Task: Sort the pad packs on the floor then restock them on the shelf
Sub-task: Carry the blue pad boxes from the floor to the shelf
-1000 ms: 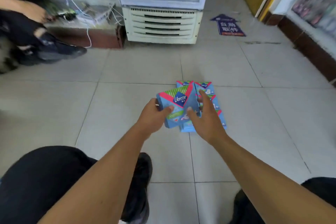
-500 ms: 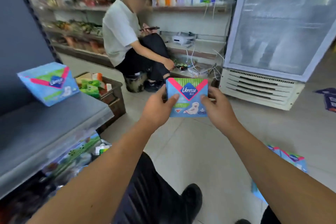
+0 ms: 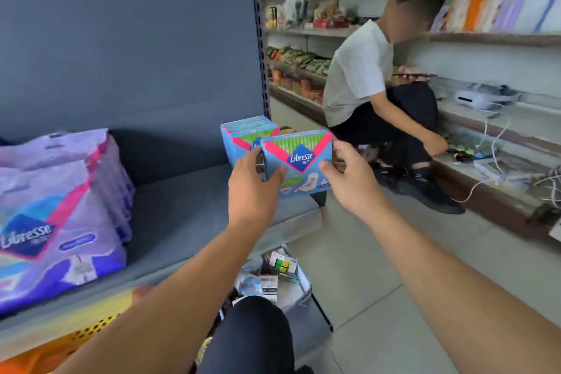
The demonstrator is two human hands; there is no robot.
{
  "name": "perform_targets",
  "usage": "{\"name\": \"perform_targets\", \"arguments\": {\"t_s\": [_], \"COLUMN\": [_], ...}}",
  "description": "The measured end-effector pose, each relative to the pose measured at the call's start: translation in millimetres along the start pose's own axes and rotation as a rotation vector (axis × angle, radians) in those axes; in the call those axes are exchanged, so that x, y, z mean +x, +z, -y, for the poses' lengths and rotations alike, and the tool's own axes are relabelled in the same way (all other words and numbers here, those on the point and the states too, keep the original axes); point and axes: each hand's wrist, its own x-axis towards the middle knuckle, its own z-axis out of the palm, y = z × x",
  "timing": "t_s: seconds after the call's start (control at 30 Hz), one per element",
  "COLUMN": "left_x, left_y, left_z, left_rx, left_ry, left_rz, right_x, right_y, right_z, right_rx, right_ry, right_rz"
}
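Both hands are grasping one blue pad pack (image 3: 299, 162) upright over the right end of the grey shelf (image 3: 182, 215). The left hand (image 3: 253, 188) is pinching its left edge, thumb on the front, and is covering that lower corner. The right hand (image 3: 352, 182) is gripping the right edge, its fingers hidden behind the pack. Just behind it a row of matching packs (image 3: 243, 136) is standing on the shelf, partly blocked from view. Purple packs (image 3: 57, 215) are sitting at the left, cut off by the frame. A seated person (image 3: 364, 76) is crouching beyond.
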Motion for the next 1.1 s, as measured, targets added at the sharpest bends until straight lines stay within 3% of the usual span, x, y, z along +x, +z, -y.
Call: {"name": "perform_targets", "arguments": {"t_s": [0.23, 0.5, 0.7, 1.1], "left_x": [48.6, 84.8, 83.3, 87.4], "left_y": [0.0, 17.8, 22.6, 23.3], "left_z": [47.9, 77.9, 91.1, 84.5], "left_rx": [0.027, 0.147, 0.205, 0.318], "left_ry": [-0.131, -0.158, -0.2, -0.251], "left_rz": [-0.144, -0.181, -0.016, 0.081], "right_x": [76.2, 113.2, 116.0, 118.2], "right_y": [67.6, 103.8, 105.0, 108.8], "right_z": [-25.7, -40.1, -53.9, -60.6], "right_rx": [0.076, -0.034, -0.05, -0.067], "right_ry": [-0.039, -0.021, -0.065, -0.018], "right_rz": [0.208, 0.186, 0.292, 0.352]}}
